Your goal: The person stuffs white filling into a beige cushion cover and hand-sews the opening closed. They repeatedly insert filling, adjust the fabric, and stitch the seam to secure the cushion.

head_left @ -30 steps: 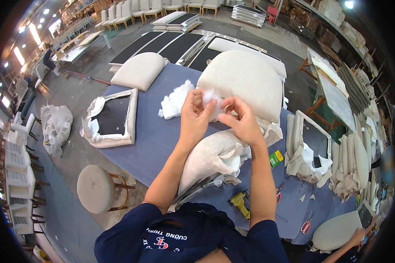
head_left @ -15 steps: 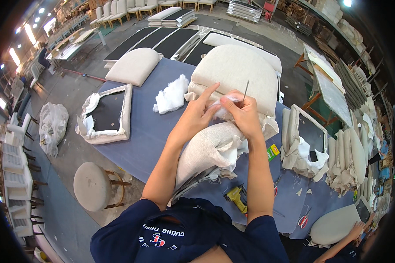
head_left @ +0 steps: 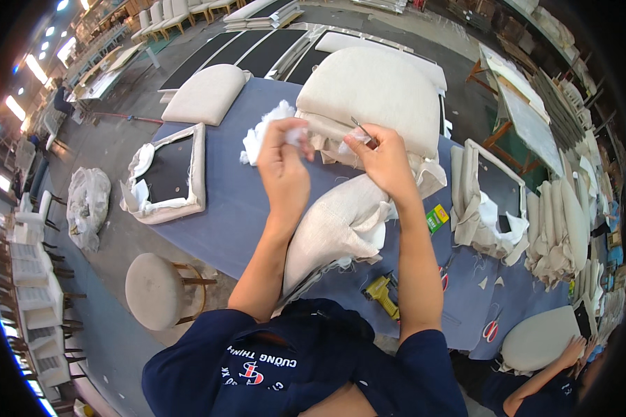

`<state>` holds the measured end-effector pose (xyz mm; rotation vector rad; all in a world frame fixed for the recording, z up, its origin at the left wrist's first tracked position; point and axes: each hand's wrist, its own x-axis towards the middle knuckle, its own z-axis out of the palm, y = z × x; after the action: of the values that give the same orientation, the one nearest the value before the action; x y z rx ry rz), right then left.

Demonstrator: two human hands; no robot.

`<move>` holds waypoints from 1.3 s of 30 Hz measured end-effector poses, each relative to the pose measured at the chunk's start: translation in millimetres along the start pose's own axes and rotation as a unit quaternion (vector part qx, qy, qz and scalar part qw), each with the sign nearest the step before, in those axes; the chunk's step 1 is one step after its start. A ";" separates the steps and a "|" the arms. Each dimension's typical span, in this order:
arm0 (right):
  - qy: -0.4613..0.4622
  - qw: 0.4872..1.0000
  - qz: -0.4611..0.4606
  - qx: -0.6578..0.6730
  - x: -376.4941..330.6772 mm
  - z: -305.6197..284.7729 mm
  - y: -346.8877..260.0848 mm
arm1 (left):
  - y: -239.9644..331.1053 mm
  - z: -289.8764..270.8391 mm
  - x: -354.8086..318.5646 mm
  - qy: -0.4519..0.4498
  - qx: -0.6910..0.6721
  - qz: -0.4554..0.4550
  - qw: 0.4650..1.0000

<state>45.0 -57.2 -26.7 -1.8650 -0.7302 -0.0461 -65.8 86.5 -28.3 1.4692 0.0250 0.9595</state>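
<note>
My left hand (head_left: 283, 167) is raised over the table, fingers curled around a small tuft of white fibre stuffing. My right hand (head_left: 388, 165) is closed on a thin metal rod (head_left: 360, 126), its tip pointing up and left, with a wisp of white stuffing (head_left: 350, 144) at the fingers. A larger clump of white wadding (head_left: 254, 140) lies on the blue table cover just behind my left hand. Below my hands, a beige fabric-covered piece (head_left: 334, 221) leans toward my body, its loose cloth edge and white padding showing. A large beige cushion (head_left: 372, 97) lies beyond my right hand.
A yellow-green staple gun (head_left: 382, 295), red-handled scissors (head_left: 492, 329) and a small green-yellow box (head_left: 437, 218) lie to the right. Padded frames (head_left: 198, 170) sit at both sides. A round stool (head_left: 153, 292) stands left; another person's hands (head_left: 572, 351) work at lower right.
My hands have moved apart. The left has drawn back to the left with a tuft of stuffing, while the right keeps the rod, now tilted further left. The view has shifted slightly.
</note>
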 end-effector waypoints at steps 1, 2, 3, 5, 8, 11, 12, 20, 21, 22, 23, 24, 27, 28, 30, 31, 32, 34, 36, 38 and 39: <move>-0.015 1.000 0.003 -0.008 1.3 -3.8 1.7 | 1.7 1.3 2.2 0.011 -0.070 0.036 0.997; -0.032 0.999 0.006 -0.017 2.5 -6.1 3.2 | 4.8 1.6 2.7 0.023 -0.139 0.070 0.988; -0.034 0.999 0.025 -0.003 3.0 -6.7 4.5 | 12.0 -2.6 -4.4 -0.012 -0.041 0.044 0.998; -0.046 0.998 0.034 0.038 3.8 -3.8 5.4 | 29.6 -11.9 -15.7 -0.143 0.042 0.037 0.988; -0.063 0.996 0.034 0.058 4.2 4.1 3.7 | 31.3 -35.2 -38.9 -0.237 0.081 0.013 0.968; -0.057 0.997 0.022 0.047 2.2 3.9 7.0 | 34.9 -50.7 -65.4 -0.204 0.110 0.034 0.972; -0.050 0.998 0.016 0.042 3.1 1.9 8.2 | 34.7 -49.1 -69.0 -0.195 0.095 0.031 0.976; 0.184 0.966 -0.065 0.170 -30.4 -6.5 -21.0 | 30.4 -46.5 -77.8 -0.156 0.087 0.073 0.981; 0.183 0.957 -0.060 0.216 -48.4 -17.0 -25.0 | 29.5 -48.1 -76.1 -0.153 0.095 0.077 0.981; 0.183 0.947 -0.052 0.259 -69.0 -26.6 -26.9 | 30.4 -48.4 -78.1 -0.152 0.101 0.079 0.980; 0.138 0.936 -0.074 0.314 -87.0 -30.0 -24.4 | 29.3 -49.3 -81.2 -0.144 0.086 0.069 0.983; 0.090 0.920 -0.100 0.368 -100.1 -32.8 -21.1 | 29.7 -48.6 -81.2 -0.133 0.072 0.065 0.986; 0.039 0.938 -0.104 0.328 -124.5 -28.8 -4.6 | 29.7 -37.5 -77.3 -0.115 0.025 0.024 0.993; 0.040 0.955 -0.093 0.281 -128.6 -24.1 -5.7 | 31.3 -35.0 -76.7 -0.130 0.050 0.036 0.990; 0.049 0.966 -0.083 0.242 -129.4 -11.4 -13.5 | 34.8 -27.5 -75.7 -0.158 0.103 0.060 0.980; 0.051 0.971 -0.077 0.222 -129.3 -7.0 -18.4 | 34.8 -26.4 -76.0 -0.152 0.135 0.050 0.978; 0.053 0.971 -0.077 0.219 -130.4 -5.4 -20.5 | 36.6 -24.6 -75.6 -0.148 0.167 0.054 0.973; 0.050 0.972 -0.077 0.214 -132.1 -2.3 -23.6 | 42.7 -21.7 -73.9 -0.137 0.230 0.063 0.961; 0.012 0.967 -0.068 0.243 -134.1 -7.4 -20.4 | 44.5 -23.4 -72.3 -0.126 0.264 0.063 0.954; -0.029 0.961 -0.033 0.272 -138.2 -13.7 -28.0 | 42.5 -26.9 -74.0 -0.110 0.284 0.052 0.951; -0.003 0.947 0.009 0.321 -142.3 -12.8 -33.4 | 41.7 -27.6 -74.1 -0.101 0.287 0.047 0.951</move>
<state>-83.3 -126.0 -44.9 -1.2454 -0.6340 0.1898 -150.8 60.4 -37.3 2.1177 0.0908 0.9127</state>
